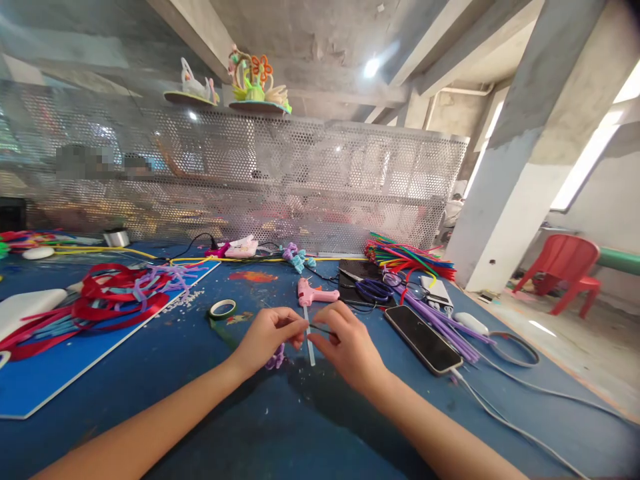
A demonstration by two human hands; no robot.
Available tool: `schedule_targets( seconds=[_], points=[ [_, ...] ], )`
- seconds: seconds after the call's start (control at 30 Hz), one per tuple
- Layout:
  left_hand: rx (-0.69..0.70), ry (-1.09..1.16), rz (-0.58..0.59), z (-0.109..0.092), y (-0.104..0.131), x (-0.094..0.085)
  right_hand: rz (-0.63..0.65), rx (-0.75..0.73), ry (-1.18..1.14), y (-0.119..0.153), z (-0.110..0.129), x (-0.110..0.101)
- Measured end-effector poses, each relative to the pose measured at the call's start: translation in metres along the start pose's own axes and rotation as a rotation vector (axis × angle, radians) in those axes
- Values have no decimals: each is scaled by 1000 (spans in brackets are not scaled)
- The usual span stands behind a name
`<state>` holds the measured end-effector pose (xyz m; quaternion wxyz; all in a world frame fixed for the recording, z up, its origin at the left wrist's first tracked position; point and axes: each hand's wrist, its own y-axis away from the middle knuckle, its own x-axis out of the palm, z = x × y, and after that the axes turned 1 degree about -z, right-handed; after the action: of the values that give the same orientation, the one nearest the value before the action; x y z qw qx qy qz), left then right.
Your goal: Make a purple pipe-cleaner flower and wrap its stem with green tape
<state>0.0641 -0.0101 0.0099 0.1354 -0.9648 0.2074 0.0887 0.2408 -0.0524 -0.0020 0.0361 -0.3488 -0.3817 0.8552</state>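
Note:
Fingertips pinched together, my left hand [274,335] and my right hand [353,345] meet over the middle of the table. A thin dark strand [320,328] runs between them, gripped at both ends. Below my left fingers shows a curly purple pipe-cleaner piece [275,359], partly covered; whether it joins the strand I cannot tell. Just beyond my hands lies a pink glue gun [315,294], and a pale glue stick [311,351] extends from it beneath my fingers. A roll of green tape [223,309] rests left of my left hand.
Red ribbon [107,293] and pipe cleaners lie on a blue board [75,367] at left. Rightward are dark-handled scissors [373,289], a phone [423,339] with a cable, purple pipe cleaners [440,327] and a white power bank [437,293]. A perforated metal screen [300,180] stands behind.

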Motion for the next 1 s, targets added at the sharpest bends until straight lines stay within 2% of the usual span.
schedule_targets(
  seconds=[0.07,0.17,0.27,0.33,0.53,0.63,0.8,0.9,1.0],
  points=[
    [5,22,-20,-1,1,1,3,-177,175,3,-1,-1],
    [46,-13,-28,-4,2,0,-94,-235,242,6,-1,-1],
    [69,-22,-18,-5,4,-1,-167,-157,124,5,3,-1],
    [91,-30,-28,-6,6,-2,-149,-69,-12,4,6,-1],
    [201,-140,-98,-8,10,-3,43,255,-310,1,15,-2],
    [200,-137,-89,-7,9,-2,154,304,-411,0,14,-1],
    [146,1,-70,-4,7,0,289,329,-574,-2,15,-2],
    [127,24,-82,-6,7,1,237,328,-503,0,16,-1],
    [122,-5,-102,-10,8,2,83,256,-250,4,13,0]
  ],
)
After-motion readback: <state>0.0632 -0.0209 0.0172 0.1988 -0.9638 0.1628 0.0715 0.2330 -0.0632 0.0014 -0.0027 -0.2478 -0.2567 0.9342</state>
